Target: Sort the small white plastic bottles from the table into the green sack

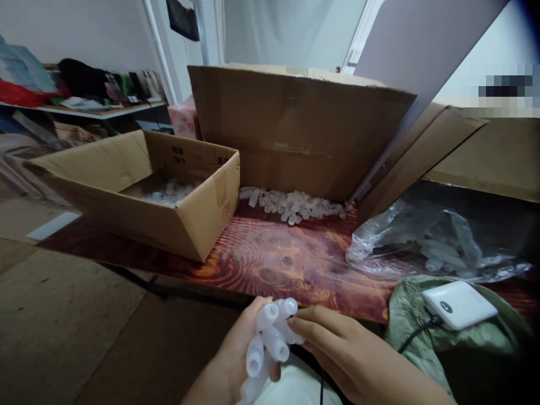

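A bunch of small translucent white plastic bottles (pixel 276 344) with open necks sits in my left hand (pixel 234 351), whose fingers are wrapped round them from the left and below. Several necks point up toward me. From the right, my right hand (pixel 333 343) rests its bent fingertips against the bunch, fingers close together; its thumb is hidden. Beyond both hands, a heap of small white translucent plastic caps (pixel 295 205) lies at the back of the wooden table (pixel 270 264).
An open cardboard box (pixel 211 208) with white pieces inside stands left. An upright cardboard panel (pixel 295 129) backs the heap. At right, a clear plastic bag (pixel 379 247) holds more bottles in a box. A white power bank (pixel 459 304) with a cable lies on green cloth (pixel 405 315).
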A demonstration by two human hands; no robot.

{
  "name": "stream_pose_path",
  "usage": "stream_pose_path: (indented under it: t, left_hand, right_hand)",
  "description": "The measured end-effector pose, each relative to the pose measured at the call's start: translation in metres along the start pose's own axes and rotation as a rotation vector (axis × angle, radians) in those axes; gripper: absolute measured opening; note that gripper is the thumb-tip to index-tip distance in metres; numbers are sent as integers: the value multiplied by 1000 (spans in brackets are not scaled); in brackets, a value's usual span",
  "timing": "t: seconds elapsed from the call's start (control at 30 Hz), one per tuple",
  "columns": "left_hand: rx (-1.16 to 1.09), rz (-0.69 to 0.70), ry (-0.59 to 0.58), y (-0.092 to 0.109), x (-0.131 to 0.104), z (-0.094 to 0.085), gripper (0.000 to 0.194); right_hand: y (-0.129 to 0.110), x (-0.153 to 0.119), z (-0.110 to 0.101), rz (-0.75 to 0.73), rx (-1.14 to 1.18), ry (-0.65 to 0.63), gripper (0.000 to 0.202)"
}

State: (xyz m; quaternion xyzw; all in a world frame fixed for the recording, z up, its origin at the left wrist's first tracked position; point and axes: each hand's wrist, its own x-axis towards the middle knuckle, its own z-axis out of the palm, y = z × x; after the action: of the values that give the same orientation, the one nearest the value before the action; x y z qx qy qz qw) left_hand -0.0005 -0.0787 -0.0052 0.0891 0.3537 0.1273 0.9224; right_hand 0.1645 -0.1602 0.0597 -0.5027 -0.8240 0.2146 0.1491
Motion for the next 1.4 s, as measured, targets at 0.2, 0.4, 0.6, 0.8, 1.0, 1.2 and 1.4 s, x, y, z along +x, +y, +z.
stream_pose_path:
  t: [0.2, 0.4, 0.6, 0.8, 1.0, 1.2, 1.4]
  left_hand:
    - [-3, -63, 35, 0, -2, 6, 39]
    - [-15, 59, 187, -4, -2, 16, 37]
    - [-85, 73, 187, -2, -2, 19, 33]
    - [-116, 32, 133, 0, 1, 15, 34]
    - [-121, 124, 189, -3, -2, 23, 28]
    - [-162, 140, 227, -3, 0, 18, 27]
    - [-166, 123, 219, 0, -2, 21, 29]
  right_hand:
    - [-1, 0, -1, -10, -39, 67, 33]
    - [6, 5, 12, 55, -346, 135, 18]
    - [8, 5, 8, 20, -184, 97, 15]
    - [9, 2, 4, -124, -273, 137, 36]
    - [16, 1, 12, 49, -386, 175, 36]
    - [17, -1, 10, 45, -273, 175, 24]
    - [21, 5, 12, 15, -214, 168, 21]
